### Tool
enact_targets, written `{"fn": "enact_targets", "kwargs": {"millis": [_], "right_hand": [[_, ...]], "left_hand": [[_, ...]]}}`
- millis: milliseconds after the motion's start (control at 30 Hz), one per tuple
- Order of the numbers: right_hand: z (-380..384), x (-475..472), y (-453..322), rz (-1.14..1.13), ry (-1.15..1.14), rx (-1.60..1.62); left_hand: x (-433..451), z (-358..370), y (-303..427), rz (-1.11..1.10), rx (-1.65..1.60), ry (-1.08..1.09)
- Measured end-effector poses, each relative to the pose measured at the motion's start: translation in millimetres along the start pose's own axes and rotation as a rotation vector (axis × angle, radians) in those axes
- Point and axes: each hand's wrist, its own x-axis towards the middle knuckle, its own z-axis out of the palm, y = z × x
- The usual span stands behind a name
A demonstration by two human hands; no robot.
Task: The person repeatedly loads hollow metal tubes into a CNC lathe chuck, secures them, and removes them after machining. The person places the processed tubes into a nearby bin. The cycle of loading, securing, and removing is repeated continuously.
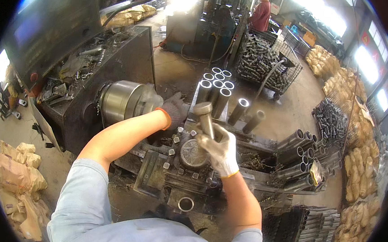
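My left hand point(175, 111), in a dark glove with an orange cuff, is at the right end of a lathe's round metal chuck point(120, 100). The chuck's outer end is blurred, and the fingers are too hidden to tell whether they grip anything. My right hand point(221, 149) wears a white knit glove and is closed around a steel bar with a wide round head point(204, 109), held head up and tilted. Below it lies the round top of the lathe's tool post point(193, 154), ringed by square-headed bolts point(171, 152).
Steel tubes point(218, 84) stand upright behind my right hand. More tubes point(301, 155) lie stacked at the right, and a tube ring point(185, 204) sits near my body. A wire cart point(268, 65) holds metal parts; a person point(260, 12) stands beyond. Sacks point(359, 173) line the right side.
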Motion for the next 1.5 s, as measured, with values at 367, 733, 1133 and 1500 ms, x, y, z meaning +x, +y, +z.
{"fn": "enact_targets", "kwargs": {"millis": [367,733,1133,1500], "right_hand": [[-134.4,111.6,37.1,0.089,-0.323,-0.547],[-73.9,176.1,118.8,0.242,-0.556,-0.175],[-46.4,151.3,114.9,-0.313,-0.58,-1.256],[-45.4,150.0,105.5,-0.301,-0.603,-1.134]], "left_hand": [[-40.9,-1.0,-6.1,0.385,0.17,0.498],[-26.2,13.9,-10.4,0.042,0.336,0.207],[-36.8,-10.5,-2.5,0.052,0.131,0.15],[-32.7,11.2,-4.4,0.14,-0.048,0.384]]}}
